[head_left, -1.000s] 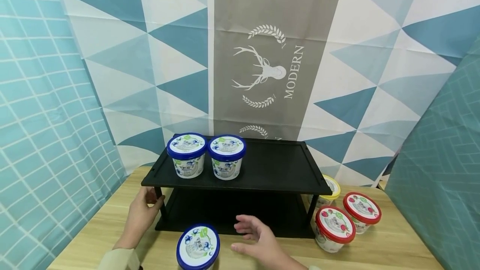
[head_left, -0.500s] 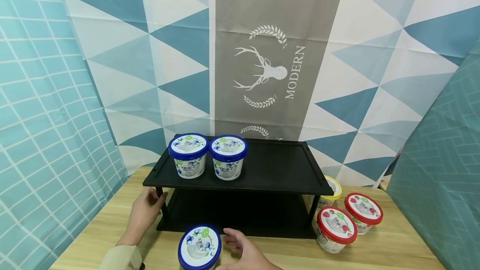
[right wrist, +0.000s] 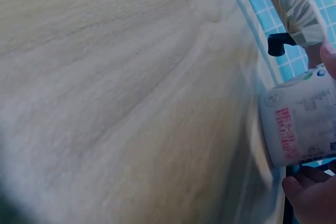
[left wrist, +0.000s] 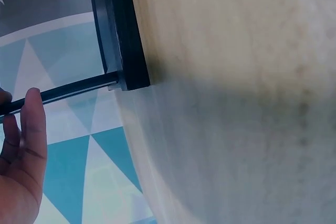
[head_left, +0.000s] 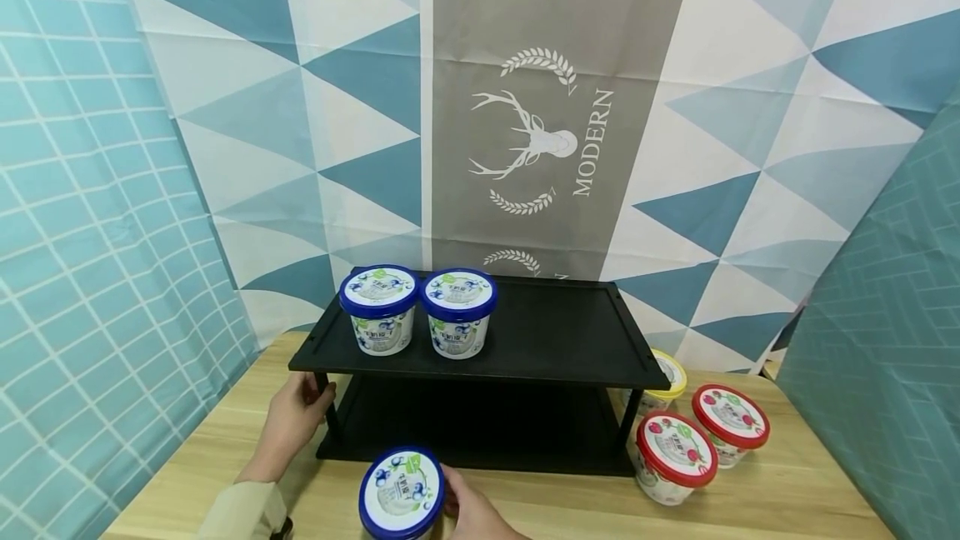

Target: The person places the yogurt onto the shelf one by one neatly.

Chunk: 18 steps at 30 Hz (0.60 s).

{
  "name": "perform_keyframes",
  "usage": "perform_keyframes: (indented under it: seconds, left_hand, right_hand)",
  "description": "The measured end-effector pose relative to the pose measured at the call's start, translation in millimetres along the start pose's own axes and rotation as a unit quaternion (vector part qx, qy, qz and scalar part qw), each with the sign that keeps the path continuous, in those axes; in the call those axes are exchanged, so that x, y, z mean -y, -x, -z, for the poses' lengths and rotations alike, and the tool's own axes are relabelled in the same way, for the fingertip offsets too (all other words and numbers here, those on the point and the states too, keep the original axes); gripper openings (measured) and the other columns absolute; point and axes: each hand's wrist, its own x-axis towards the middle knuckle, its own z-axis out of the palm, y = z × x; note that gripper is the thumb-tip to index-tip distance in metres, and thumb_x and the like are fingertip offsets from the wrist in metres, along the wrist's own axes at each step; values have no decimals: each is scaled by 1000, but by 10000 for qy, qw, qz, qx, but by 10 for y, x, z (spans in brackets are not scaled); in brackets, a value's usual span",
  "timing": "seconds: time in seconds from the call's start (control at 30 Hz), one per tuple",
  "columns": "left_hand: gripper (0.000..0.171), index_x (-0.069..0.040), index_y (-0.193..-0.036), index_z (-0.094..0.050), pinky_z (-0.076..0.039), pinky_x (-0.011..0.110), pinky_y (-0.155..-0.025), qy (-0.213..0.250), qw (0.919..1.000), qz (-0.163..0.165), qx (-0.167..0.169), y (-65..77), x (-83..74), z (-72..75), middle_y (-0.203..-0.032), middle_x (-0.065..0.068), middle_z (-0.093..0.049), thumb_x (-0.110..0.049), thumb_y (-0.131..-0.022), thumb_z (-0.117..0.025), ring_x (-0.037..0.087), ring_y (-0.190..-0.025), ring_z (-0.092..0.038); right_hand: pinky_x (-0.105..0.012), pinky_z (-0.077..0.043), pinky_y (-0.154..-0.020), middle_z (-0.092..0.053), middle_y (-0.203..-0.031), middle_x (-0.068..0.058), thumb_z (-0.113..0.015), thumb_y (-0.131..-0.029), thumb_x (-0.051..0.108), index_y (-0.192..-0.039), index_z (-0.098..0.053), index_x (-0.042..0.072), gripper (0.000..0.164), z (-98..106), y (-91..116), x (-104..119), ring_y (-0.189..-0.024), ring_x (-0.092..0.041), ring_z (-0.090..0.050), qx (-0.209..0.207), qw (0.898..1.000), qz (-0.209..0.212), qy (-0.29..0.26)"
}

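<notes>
My left hand [head_left: 287,423] pinches the front left post [head_left: 325,401] of a black two-tier shelf [head_left: 555,323]; in the left wrist view the thumb and fingers [left wrist: 34,124] lie on either side of this thin bar. In front of the shelf, a white tub with a blue lid [head_left: 402,493] and blueberry pictures stands on the wooden table. My right hand [head_left: 474,508] grips this tub from its right side. The right wrist view shows the tub's printed side [right wrist: 302,124] between the thumb [right wrist: 329,60] and the fingers [right wrist: 310,192].
Two more blue-lidded tubs, a left one [head_left: 381,309] and a right one [head_left: 459,312], stand on the top tier. Right of the shelf are two red-lidded tubs, one nearer [head_left: 677,450] and one farther [head_left: 731,419], plus a yellow-lidded tub [head_left: 670,375] partly hidden. Patterned cloth [head_left: 360,107] hangs behind.
My right hand has moved left and down from before the lower tier to the front tub and closed on it. The left hand keeps its hold on the post.
</notes>
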Motion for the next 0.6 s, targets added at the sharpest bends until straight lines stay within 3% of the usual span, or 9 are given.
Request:
perform_keyframes:
  seconds: [0.2, 0.6]
  left_hand:
    - [15, -10, -86, -41, -40, 22, -45, 104, 9998, -92, 120, -37, -17, -2, -62, 5, -48, -18, -87, -54, 7, -48, -46]
    - [17, -11, -85, -41, -42, 22, -46, -64, 9998, -128, 143, -72, -47, 11, -62, 5, -47, -22, -87, -55, 6, -47, -48]
  right_hand:
    - [-51, -33, -97, -42, -131, -3, -75, -67, 36, -132, -31, 19, 80, -49, -21, -51, -119, -29, -43, -107, 9999, -18, -88]
    - [-58, -30, -94, -48, -123, -8, -81, -50, 46, -129, -36, 12, 97, -247, -32, -2, -115, -38, -44, -1074, 9918, -678, -143]
